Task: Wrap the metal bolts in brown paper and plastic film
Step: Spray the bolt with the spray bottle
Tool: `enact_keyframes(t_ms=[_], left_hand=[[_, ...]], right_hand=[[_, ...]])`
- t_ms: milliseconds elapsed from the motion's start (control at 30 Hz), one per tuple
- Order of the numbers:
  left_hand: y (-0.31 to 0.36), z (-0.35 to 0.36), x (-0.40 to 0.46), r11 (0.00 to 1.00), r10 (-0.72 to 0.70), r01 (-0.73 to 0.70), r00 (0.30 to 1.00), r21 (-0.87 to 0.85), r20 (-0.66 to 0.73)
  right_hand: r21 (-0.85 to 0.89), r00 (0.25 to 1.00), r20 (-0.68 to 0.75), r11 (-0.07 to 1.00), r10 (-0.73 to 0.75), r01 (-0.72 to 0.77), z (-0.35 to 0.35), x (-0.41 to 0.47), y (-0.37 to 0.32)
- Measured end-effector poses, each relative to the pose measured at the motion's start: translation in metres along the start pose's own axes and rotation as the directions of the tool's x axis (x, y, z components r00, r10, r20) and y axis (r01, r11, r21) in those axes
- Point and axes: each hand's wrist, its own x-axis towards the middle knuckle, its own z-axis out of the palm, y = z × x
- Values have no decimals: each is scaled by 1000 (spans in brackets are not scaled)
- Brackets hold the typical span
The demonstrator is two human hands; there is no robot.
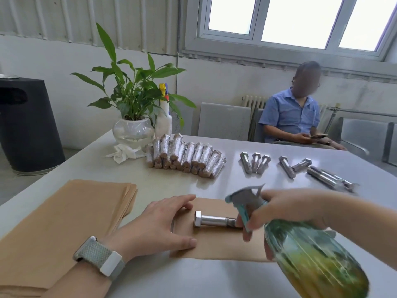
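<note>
— What is laid out around the work?

— A row of wrapped bolts [185,157] is seen at the back of the pale surface [171,276], with bare bolts [255,162] scattered to its right. A potted plant [133,100] in a glass bowl, a white bottle [164,120] and a crumpled tissue [123,153] are set behind them. A stack of brown paper [64,222] lies at the left. A seated person [294,112] is seen beyond the far edge.

— And the hands?

— The left hand [154,220] is laid flat, fingers straight, on a single brown sheet [214,246]. One bolt [212,220] lies on that sheet, head to the left. A green spray bottle [309,254] is gripped by the right hand [283,211], fingers curled at the trigger, the nozzle held just above the bolt's threaded end, which is partly hidden by it.
</note>
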Motion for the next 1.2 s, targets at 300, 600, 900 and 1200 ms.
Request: enact_keyframes(t_ms=[300, 600, 900, 1200], left_hand=[[1, -1, 0, 1000, 9, -9, 1000, -2, -15], [1, -1, 0, 1000, 13, -13, 1000, 10, -7], [2, -2, 1, 1000, 16, -16, 1000, 8, -15], [2, -1, 0, 999, 35, -35, 999, 8, 1]], right_hand=[[-10, 990, 124, 998, 63, -63, 19, 6, -6], [11, 991, 18, 991, 130, -130, 8, -12, 11], [54, 990, 22, 989, 138, -139, -3, -21, 31], [87, 820, -533, 951, -206, 296, -72, -20, -6]])
